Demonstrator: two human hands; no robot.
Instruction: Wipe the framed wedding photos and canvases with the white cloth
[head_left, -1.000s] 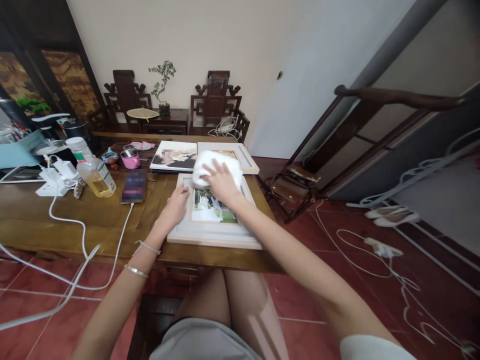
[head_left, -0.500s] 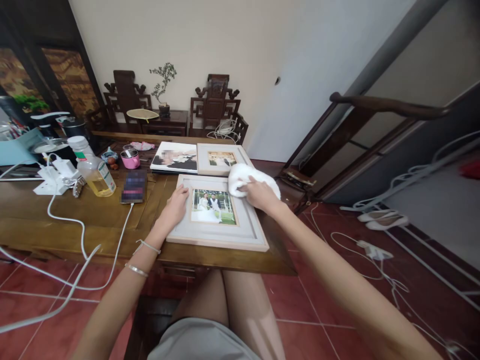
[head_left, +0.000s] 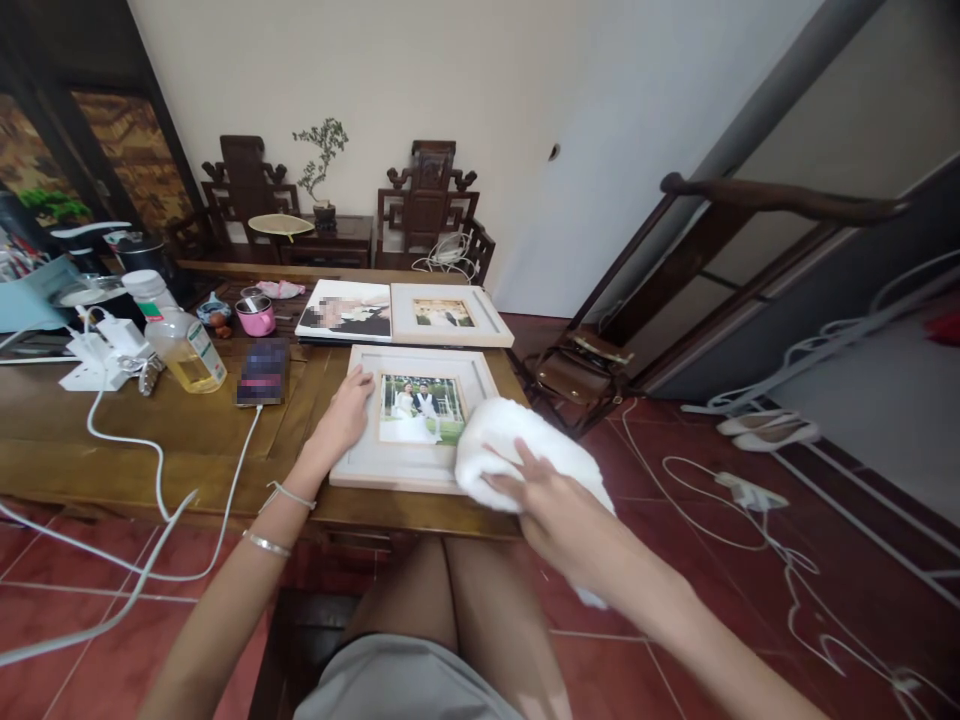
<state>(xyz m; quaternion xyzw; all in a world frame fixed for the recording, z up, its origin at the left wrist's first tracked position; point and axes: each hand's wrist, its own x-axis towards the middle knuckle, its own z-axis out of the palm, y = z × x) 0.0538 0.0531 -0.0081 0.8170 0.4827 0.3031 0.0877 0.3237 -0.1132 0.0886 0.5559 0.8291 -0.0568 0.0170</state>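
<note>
A pale picture frame [head_left: 417, 478] lies face up near the table's front edge, with a photo of a couple inside it. My left hand [head_left: 350, 402] grips its left side, the fingers resting on the border. In my right hand [head_left: 541, 492] is a bunched white towel [head_left: 551, 440], pressed over the frame's lower right corner and hiding it. Part of the towel hangs past the table edge. Behind this frame lie a second framed photo [head_left: 491, 325] and a white-edged photo panel [head_left: 345, 312].
Left on the wooden table [head_left: 225, 455] are a phone [head_left: 262, 372] on a white cable, a bottle of yellow liquid [head_left: 184, 345], a pink cup [head_left: 256, 316] and a power strip [head_left: 94, 368]. A wooden chair [head_left: 780, 210] stands right; cables [head_left: 750, 490] lie on the floor.
My right hand has drawn the towel down the frame's right side towards me, from the upper right corner to the lower right. My left hand stays on the left side.
</note>
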